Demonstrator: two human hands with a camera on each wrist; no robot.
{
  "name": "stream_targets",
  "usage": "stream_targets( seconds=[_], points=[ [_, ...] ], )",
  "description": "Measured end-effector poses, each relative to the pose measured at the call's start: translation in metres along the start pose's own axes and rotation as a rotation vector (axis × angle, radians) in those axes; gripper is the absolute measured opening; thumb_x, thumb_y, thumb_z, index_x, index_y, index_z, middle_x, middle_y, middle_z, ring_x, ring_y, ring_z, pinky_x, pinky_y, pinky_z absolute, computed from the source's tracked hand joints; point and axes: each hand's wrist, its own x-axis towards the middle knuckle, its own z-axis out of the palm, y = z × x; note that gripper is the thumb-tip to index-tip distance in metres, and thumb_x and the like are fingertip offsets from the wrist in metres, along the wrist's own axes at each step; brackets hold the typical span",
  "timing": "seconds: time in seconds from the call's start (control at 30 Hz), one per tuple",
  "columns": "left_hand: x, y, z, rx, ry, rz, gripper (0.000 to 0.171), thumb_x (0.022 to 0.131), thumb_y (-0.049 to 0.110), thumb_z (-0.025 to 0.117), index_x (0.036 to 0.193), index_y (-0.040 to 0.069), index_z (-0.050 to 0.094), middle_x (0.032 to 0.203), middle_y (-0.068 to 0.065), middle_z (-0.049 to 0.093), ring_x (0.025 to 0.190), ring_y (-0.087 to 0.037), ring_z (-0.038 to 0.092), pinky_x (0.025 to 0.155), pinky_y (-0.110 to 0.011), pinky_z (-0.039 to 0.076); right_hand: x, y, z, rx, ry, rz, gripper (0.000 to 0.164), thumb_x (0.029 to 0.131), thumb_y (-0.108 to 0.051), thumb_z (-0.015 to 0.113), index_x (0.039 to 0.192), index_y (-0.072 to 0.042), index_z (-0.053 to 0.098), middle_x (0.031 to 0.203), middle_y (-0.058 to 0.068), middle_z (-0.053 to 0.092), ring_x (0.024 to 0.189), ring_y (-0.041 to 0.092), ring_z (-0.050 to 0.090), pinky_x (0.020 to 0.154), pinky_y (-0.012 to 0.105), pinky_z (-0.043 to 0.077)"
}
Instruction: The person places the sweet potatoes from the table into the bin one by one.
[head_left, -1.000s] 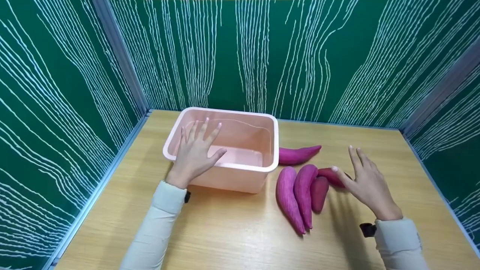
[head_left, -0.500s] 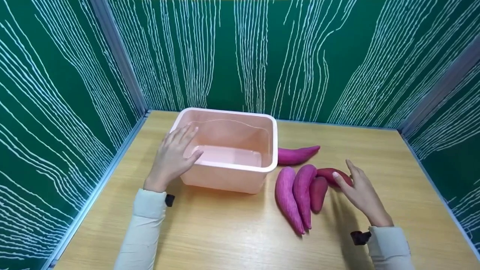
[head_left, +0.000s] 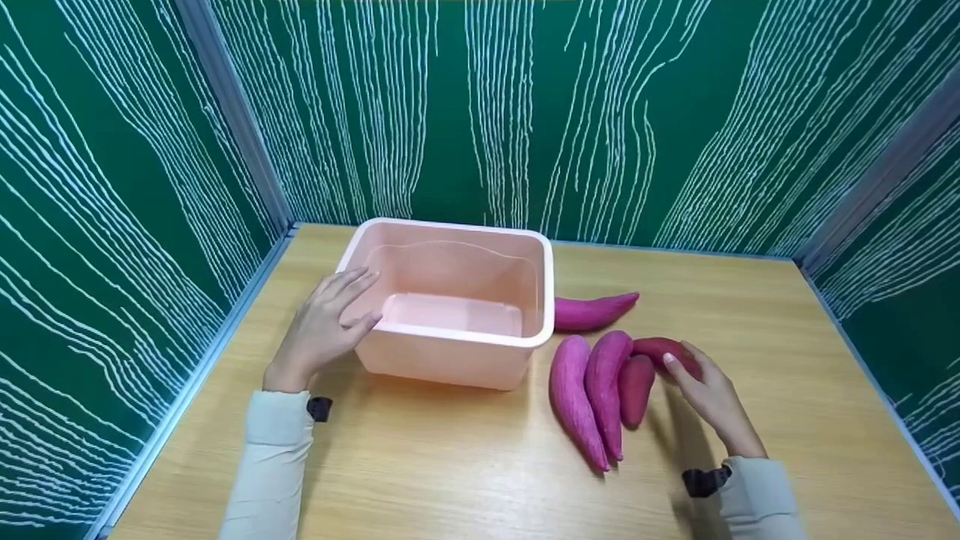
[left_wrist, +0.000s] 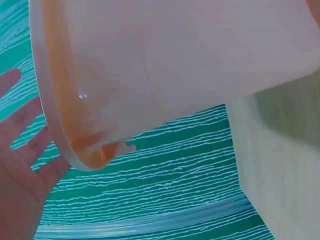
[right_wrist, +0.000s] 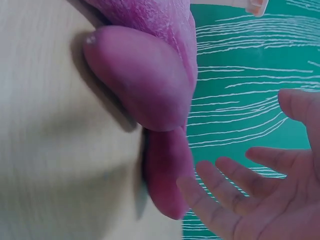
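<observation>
My left hand (head_left: 319, 330) is at the left end of a pink plastic bin (head_left: 457, 334), fingers spread over its rim corner. In the left wrist view, the fingers (left_wrist: 22, 130) overlap the bin's rim edge. My right hand (head_left: 709, 397) hovers around the right end of a reddish sweet potato (head_left: 664, 351), thumb on the near side. The right wrist view has its fingers apart, one fingertip overlapping that sweet potato (right_wrist: 167, 172). Beside it lie a short reddish sweet potato (head_left: 636, 390) and two long purple sweet potatoes (head_left: 576, 401), close together.
Another purple sweet potato (head_left: 596, 311) lies behind the group, its left end hidden by the bin. The wooden table (head_left: 450, 465) is enclosed by green panels (head_left: 450, 112) with white wavy lines, joined by metal frame posts (head_left: 240, 120).
My left hand has moved left and toward me, from over the bin to its left rim. The right hand has come down and left to the reddish sweet potato's end.
</observation>
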Motion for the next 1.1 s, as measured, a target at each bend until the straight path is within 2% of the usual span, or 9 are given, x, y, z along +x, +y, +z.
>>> stream_targets(
  seconds=[0.1,0.2,0.43,0.5,0.63,0.77,0.9,1.1],
  points=[
    [-0.003,-0.002,0.000,-0.035,0.003,-0.010,0.055,0.088,0.034,0.068,0.139,0.023,0.052,0.145,-0.008,0.049,0.137,-0.037,0.038,0.109,-0.065,0.029,0.001,0.004,0.004,0.045,-0.014,0.031,0.076,0.099,-0.053,0.039,0.152,-0.002,0.019,0.146,0.030,0.038,0.125,0.043,0.047,0.090,0.043,0.052],
    [-0.005,-0.004,0.000,-0.062,0.009,-0.015,0.053,0.088,0.033,0.069,0.137,0.023,0.055,0.144,-0.007,0.051,0.136,-0.037,0.040,0.108,-0.064,0.032,0.002,0.008,0.008,0.066,-0.016,0.049,0.076,0.099,-0.052,0.040,0.151,-0.001,0.021,0.143,0.030,0.040,0.117,0.038,0.051,0.082,0.033,0.054],
    [-0.009,-0.011,0.002,-0.068,0.004,-0.016,0.049,0.087,0.030,0.071,0.133,0.020,0.059,0.140,-0.008,0.054,0.133,-0.036,0.043,0.106,-0.065,0.034,0.005,0.014,0.019,0.186,-0.058,0.120,0.081,0.099,-0.051,0.041,0.152,0.003,0.013,0.140,0.030,0.039,0.102,0.027,0.057,0.075,0.031,0.056],
    [-0.010,-0.012,0.002,-0.071,0.002,-0.015,0.047,0.087,0.029,0.070,0.132,0.020,0.060,0.139,-0.007,0.055,0.132,-0.035,0.044,0.106,-0.064,0.035,0.006,0.016,0.022,0.194,-0.072,0.138,0.082,0.099,-0.051,0.041,0.152,0.003,0.011,0.142,0.029,0.038,0.103,0.027,0.055,0.074,0.030,0.056],
    [-0.012,-0.015,0.002,-0.093,0.008,0.003,0.040,0.089,0.025,0.069,0.128,0.020,0.063,0.135,-0.006,0.059,0.130,-0.033,0.047,0.105,-0.059,0.039,0.008,0.019,0.028,0.178,-0.093,0.164,0.083,0.099,-0.051,0.042,0.152,0.004,0.010,0.146,0.028,0.034,0.118,0.033,0.048,0.076,0.026,0.054],
    [-0.013,-0.018,0.002,-0.123,0.014,0.026,0.033,0.088,0.020,0.070,0.121,0.018,0.068,0.129,-0.005,0.062,0.126,-0.030,0.050,0.101,-0.053,0.046,0.009,0.022,0.031,0.188,-0.110,0.186,0.083,0.099,-0.050,0.042,0.152,0.004,0.008,0.149,0.028,0.029,0.125,0.036,0.044,0.079,0.025,0.053],
    [-0.015,-0.022,0.003,-0.161,0.019,0.036,0.030,0.088,0.021,0.071,0.117,0.015,0.071,0.126,-0.005,0.064,0.123,-0.027,0.052,0.098,-0.048,0.050,0.010,0.023,0.033,0.198,-0.118,0.188,0.084,0.099,-0.050,0.043,0.152,0.004,0.007,0.151,0.030,0.024,0.127,0.040,0.043,0.082,0.026,0.054],
    [-0.017,-0.025,0.001,-0.173,0.031,0.029,0.025,0.086,0.020,0.073,0.110,0.014,0.074,0.120,-0.003,0.065,0.119,-0.024,0.053,0.099,-0.047,0.050,0.013,0.021,0.037,0.177,-0.106,0.166,0.081,0.099,-0.047,0.045,0.150,0.007,0.012,0.148,0.033,0.027,0.126,0.043,0.045,0.085,0.030,0.054]
  ],
)
